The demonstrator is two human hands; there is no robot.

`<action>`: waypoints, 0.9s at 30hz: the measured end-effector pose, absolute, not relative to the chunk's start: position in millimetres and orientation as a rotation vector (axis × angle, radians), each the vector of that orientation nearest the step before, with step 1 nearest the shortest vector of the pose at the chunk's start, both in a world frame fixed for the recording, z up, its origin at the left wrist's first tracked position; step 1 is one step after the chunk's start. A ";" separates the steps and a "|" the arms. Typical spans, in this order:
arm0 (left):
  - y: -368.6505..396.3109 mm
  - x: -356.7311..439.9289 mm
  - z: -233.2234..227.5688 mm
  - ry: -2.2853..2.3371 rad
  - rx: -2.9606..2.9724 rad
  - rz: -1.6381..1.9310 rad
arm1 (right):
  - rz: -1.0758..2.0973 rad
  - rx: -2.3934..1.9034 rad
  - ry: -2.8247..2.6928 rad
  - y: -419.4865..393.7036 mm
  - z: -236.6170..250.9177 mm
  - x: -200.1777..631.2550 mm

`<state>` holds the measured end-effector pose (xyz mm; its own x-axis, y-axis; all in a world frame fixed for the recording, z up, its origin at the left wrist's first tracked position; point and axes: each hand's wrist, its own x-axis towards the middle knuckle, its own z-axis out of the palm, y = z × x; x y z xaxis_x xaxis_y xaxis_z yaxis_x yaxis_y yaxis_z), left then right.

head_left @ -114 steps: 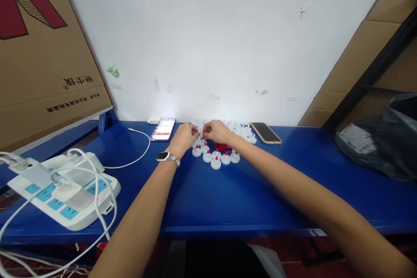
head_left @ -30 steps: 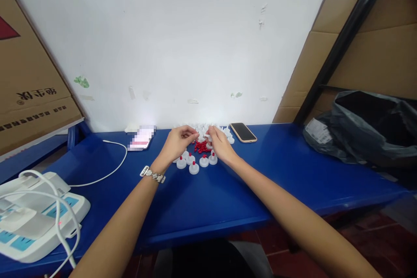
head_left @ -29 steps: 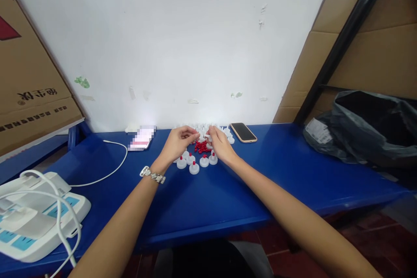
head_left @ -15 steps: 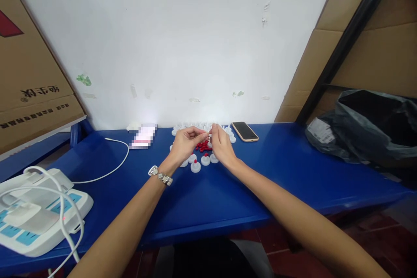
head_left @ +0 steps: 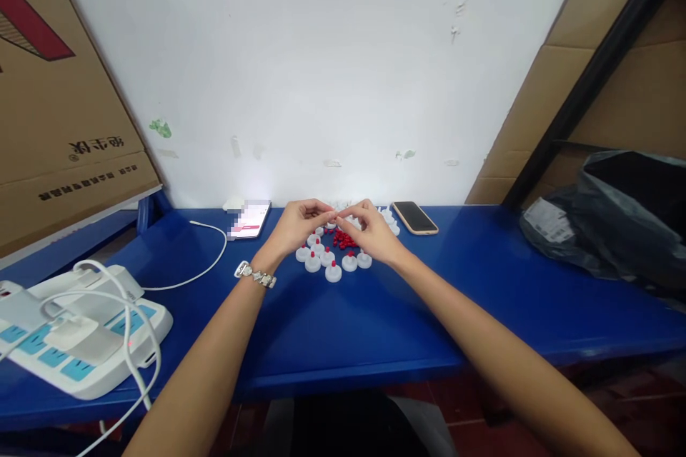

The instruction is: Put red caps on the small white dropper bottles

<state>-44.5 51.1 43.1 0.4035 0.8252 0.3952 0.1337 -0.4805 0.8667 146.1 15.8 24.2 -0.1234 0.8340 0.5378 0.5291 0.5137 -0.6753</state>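
Two hands meet over the far middle of the blue bench point(head_left: 343, 328), seen from the head camera. Left hand point(head_left: 300, 225), watch point(head_left: 255, 275) on its wrist, has fingers curled in, thumb and forefinger pinched narrow toward the right hand point(head_left: 369, 228); right hand likewise pinched, fingertips of both touching at one spot. Something small sits between the fingertips, too small to name; cannot tell which hand bears it. Just below and between the hands: loose heap of red bits point(head_left: 343, 238) on the bench. Nearer the person, a short cluster of white caps point(head_left: 332, 261), each topped with a red tip, standing upright, just beside one another. More plain white caps lie behind the hands against the wall point(head_left: 343, 71), partly hidden. Lit phone point(head_left: 249, 218) lies left of the hands, a white cable point(head_left: 206, 264) curving from it across the bench. Dark phone point(head_left: 414, 217), screen up, lies right of the hands, near the far edge. Power strip point(head_left: 80, 332), white with blue sockets, several plugs and cords in it, sits at the near left end, well apart from the hands. Cardboard box point(head_left: 58, 100) leans at far left; more cardboard point(head_left: 589, 86) and a black bar stand at right. Black bag point(head_left: 622, 221) with a white label rests at the right end of the bench.
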 end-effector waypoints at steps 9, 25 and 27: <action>70.7 -81.9 32.6 1.540 2.238 0.984 | 0.458 -1.309 -1.978 48.2 15.9 137.3; 72.6 -89.9 26.6 1.542 2.254 0.822 | 0.364 -1.403 -2.103 62.1 15.2 116.3; 69.7 -88.9 33.7 1.474 2.237 0.943 | 0.352 -1.374 -2.022 57.8 20.7 122.1</action>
